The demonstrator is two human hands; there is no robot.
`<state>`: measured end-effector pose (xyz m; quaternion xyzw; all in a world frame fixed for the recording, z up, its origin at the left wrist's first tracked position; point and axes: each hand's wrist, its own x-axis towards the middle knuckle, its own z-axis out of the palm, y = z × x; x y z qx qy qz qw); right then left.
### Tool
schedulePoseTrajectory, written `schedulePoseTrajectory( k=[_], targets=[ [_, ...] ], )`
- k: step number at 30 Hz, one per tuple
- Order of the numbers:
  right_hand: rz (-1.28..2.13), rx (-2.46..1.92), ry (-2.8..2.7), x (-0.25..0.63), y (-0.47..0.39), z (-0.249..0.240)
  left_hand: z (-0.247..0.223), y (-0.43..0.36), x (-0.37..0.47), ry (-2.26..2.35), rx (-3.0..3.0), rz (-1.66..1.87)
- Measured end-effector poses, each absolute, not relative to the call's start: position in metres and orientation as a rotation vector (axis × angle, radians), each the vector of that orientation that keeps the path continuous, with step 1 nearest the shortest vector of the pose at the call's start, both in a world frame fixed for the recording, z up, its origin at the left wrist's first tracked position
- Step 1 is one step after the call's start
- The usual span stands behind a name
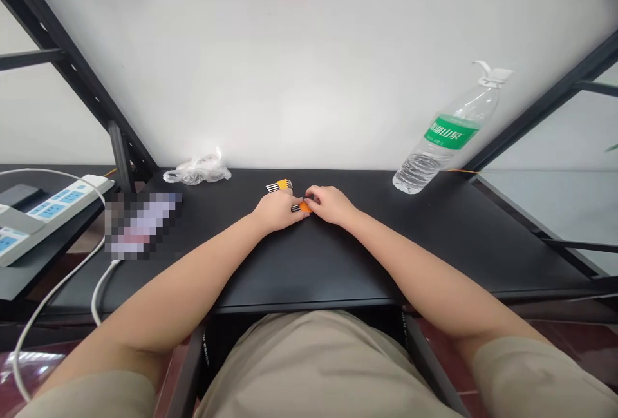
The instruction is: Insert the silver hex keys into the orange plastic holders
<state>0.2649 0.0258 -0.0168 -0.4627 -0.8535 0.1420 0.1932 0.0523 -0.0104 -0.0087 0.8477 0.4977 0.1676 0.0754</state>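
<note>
My left hand [277, 210] is closed on the orange holder of a hex key set [306, 206], thumb on top and fingers underneath. Dark key shafts stick out of the holder toward the left. From the other side my right hand [330, 204] pinches at the right end of the set, its fingertips close together; whether they grip a single key is too small to tell. Just behind my left hand a second hex key set [282, 184] lies on the black table [309, 270], also with an orange holder and several metal keys, partly hidden by the hand.
A tall water bottle [451, 131] with a green label stands at the back right. Crumpled clear plastic [199, 169] lies against the white wall. On the left are a blurred-out phone-like object [142, 225], a white cable [99, 283] and a power strip [58, 215]. Black frame bars flank both sides.
</note>
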Motion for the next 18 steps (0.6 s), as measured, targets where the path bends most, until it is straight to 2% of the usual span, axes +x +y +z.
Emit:
schedulePoseTrajectory(
  k=[10, 18],
  targets=[
    [0.488, -1.212, -2.368, 0.268, 0.029, -0.020, -0.003, -0.008, 0.046, 1.410, 2.514, 0.396],
    [0.502, -1.350, -2.337, 0.267, 0.032, -0.019, 0.001, -0.009, 0.046, 1.409, 2.516, 0.348]
  ],
)
